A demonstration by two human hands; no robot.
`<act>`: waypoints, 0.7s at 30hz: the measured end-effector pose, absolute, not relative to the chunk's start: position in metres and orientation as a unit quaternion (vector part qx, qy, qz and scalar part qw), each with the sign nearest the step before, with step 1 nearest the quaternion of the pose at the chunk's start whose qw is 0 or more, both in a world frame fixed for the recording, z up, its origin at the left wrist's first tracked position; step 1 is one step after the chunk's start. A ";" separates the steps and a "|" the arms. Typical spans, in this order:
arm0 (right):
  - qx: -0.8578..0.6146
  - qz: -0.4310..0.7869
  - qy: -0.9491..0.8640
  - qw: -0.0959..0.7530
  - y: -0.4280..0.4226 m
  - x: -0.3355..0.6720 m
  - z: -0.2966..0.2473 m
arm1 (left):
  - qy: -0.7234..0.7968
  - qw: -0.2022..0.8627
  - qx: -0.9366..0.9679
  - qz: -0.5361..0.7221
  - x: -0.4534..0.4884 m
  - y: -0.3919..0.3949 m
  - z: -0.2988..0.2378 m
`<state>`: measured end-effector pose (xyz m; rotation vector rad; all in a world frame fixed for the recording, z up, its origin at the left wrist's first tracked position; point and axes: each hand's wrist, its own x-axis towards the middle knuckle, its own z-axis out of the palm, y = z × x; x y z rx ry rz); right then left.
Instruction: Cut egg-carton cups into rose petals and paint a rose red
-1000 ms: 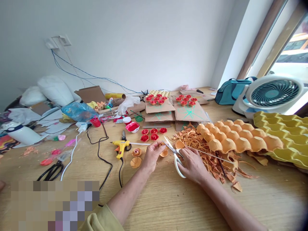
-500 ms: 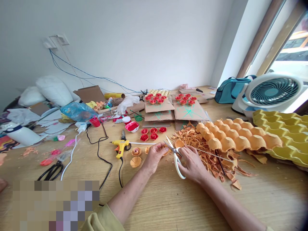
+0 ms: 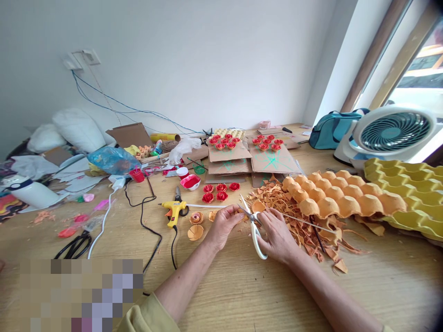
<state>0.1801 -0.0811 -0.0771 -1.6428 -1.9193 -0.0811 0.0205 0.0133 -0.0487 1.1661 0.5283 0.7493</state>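
Note:
My right hand (image 3: 277, 235) grips white-handled scissors (image 3: 255, 235), whose blades point away and to the left, slightly apart. Just left of the blades, my left hand (image 3: 224, 226) has thumb and fingers pinched on a small orange egg-carton piece, mostly hidden by the fingertips. Behind the scissors lies a cut orange carton cup (image 3: 257, 206). To the left of my hand are a cupped orange flower (image 3: 196, 217) and a separate orange cup (image 3: 195, 233). Several red-painted flowers (image 3: 221, 196) stand farther back.
A yellow glue gun (image 3: 173, 213) with its black cord lies left. Orange scraps (image 3: 294, 226) and an orange egg tray (image 3: 332, 193) are right, with a yellow tray (image 3: 398, 184) beyond. A red paint dish (image 3: 190, 182), cardboard (image 3: 273, 159) with red flowers, and a fan (image 3: 391, 131) stand behind.
Both hands stay nearly in place; the scissor blades and the left fingertips have shifted slightly. At the far left edge, another person's hand has mostly slipped out of view.

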 end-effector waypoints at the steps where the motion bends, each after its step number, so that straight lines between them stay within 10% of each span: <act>1: -0.618 -0.030 -0.725 0.303 -0.081 0.180 -0.077 | 0.240 0.737 0.531 0.342 0.020 0.013 -0.048; 21: -0.583 -0.029 -0.739 0.337 -0.085 0.180 -0.075 | 0.235 0.746 0.526 0.335 0.018 0.013 -0.043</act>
